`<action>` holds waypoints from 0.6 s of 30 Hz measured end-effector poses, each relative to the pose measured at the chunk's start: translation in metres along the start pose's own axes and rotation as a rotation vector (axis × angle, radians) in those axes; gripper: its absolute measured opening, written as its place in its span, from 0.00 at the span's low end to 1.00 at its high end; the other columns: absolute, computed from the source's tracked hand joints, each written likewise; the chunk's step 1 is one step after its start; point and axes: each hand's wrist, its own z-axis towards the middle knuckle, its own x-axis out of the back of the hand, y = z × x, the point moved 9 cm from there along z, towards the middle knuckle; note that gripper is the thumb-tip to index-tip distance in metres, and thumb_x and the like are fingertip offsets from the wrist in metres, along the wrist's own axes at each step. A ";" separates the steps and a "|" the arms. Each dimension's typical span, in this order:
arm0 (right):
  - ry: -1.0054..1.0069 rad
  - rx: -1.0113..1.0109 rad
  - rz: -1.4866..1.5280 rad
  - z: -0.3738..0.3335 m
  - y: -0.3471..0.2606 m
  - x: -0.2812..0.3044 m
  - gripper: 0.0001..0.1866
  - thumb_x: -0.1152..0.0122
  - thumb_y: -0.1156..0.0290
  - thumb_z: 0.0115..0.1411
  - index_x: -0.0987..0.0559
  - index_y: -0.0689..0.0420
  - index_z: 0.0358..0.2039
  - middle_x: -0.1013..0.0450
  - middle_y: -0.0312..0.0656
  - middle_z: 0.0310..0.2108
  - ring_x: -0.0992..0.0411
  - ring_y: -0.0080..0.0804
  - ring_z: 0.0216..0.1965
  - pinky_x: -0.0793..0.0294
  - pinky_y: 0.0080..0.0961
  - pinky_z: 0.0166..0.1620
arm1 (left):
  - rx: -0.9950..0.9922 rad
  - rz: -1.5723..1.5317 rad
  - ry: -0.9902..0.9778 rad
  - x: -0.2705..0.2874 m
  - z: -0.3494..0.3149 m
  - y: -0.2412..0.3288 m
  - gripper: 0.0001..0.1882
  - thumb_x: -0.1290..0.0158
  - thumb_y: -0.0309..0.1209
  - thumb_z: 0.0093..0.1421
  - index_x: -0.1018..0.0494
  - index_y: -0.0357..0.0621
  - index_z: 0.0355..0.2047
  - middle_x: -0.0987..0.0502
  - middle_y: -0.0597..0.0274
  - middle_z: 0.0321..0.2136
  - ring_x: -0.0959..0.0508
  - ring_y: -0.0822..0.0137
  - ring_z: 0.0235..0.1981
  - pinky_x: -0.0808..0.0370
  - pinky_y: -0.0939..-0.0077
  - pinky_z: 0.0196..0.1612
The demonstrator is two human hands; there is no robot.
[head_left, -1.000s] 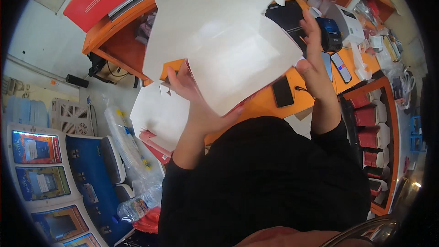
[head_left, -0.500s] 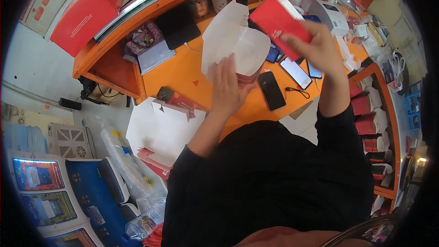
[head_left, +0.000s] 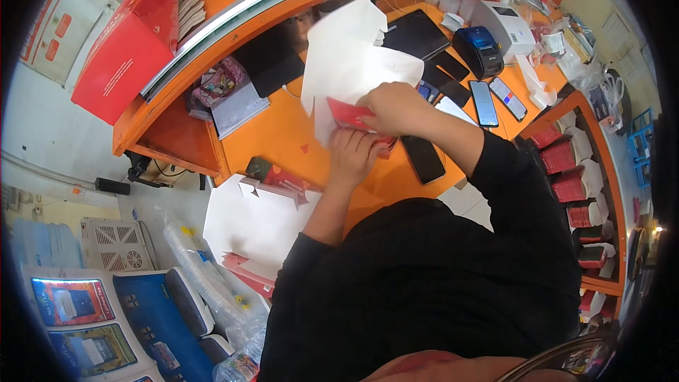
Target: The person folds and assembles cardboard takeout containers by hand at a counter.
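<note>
A nested stack of red-and-white paper cartons (head_left: 346,49) stands at the middle of the orange desk, with broad white flaps fanned upward. My right hand (head_left: 399,108) reaches over it from the right, pinching a red carton (head_left: 346,112) that now lies against the white flaps; most of this carton is hidden behind the hand. Just below, my left hand (head_left: 351,157) has its fingers bent over the near side of the stack, where red edges show underneath. Left of that arm lies another opened group of cartons (head_left: 254,226), white side up with red edges.
Several phones (head_left: 484,104) lie right of the stack, below a black tablet (head_left: 416,34), a dark label printer (head_left: 478,51) and a white printer (head_left: 503,30). Red carton stacks fill an orange shelf (head_left: 619,240) at right. Plastic-wrapped cups (head_left: 212,276) stand at lower left.
My right hand has come down and left from above the phones, bringing the red carton onto the stack. My left hand's fingers, flat on the white flap before, now bend over the near edge.
</note>
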 end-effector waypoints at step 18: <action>-0.006 -0.012 -0.067 -0.016 0.001 -0.049 0.19 0.49 0.51 0.63 0.18 0.51 0.31 0.22 0.45 0.25 0.22 0.47 0.28 0.24 0.41 0.32 | -0.043 -0.168 0.137 -0.005 -0.009 -0.002 0.08 0.38 0.26 0.44 0.24 0.45 0.27 0.24 0.67 0.28 0.27 0.61 0.34 0.35 0.62 0.42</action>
